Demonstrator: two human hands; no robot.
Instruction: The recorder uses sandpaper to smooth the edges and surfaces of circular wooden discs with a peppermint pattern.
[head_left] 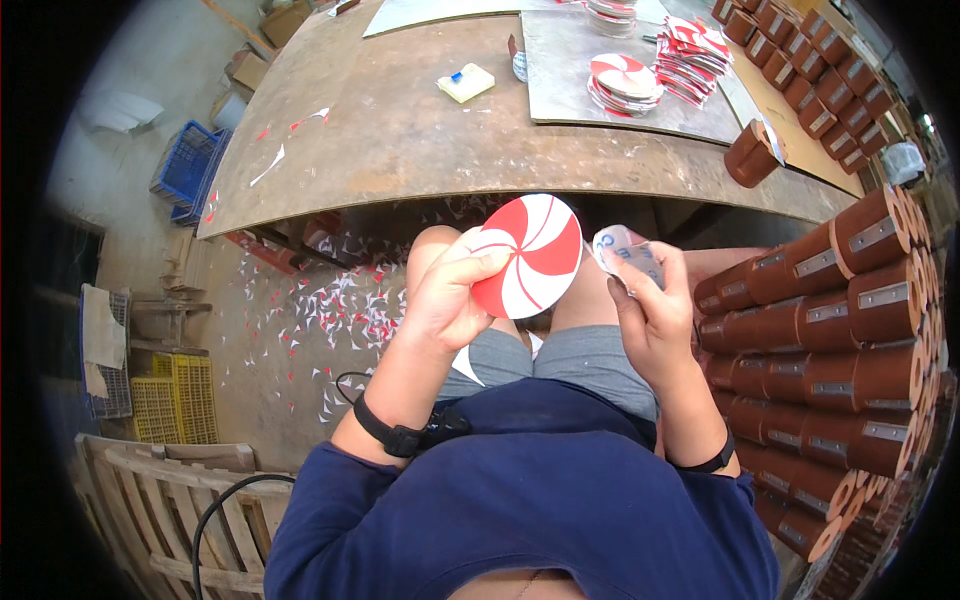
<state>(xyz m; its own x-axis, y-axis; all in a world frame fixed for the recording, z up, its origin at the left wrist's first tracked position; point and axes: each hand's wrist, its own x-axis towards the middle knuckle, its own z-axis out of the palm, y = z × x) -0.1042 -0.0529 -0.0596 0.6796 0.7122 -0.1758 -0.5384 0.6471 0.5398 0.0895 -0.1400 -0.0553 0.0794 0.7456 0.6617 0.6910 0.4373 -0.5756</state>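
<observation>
In front of my lap, my left hand [448,292] grips a round red-and-white swirl disc [545,262] by its left edge, with the thumb lying on its face. The disc is tilted toward me. Just right of it, my right hand [655,315] pinches a small pale, shiny piece with blue print [622,248] between thumb and fingers; its exact kind is unclear. A narrow gap separates this piece from the disc. A white pointed scrap [466,368] lies on my grey shorts.
Ahead stands a brown table [370,140] bearing a stack of swirl discs [625,82], a taller red-and-white stack [692,60] and a yellowish pad [466,83]. Brown cylinders [830,370] are piled close on my right. Scraps [340,310] litter the floor; a yellow crate [175,397] stands left.
</observation>
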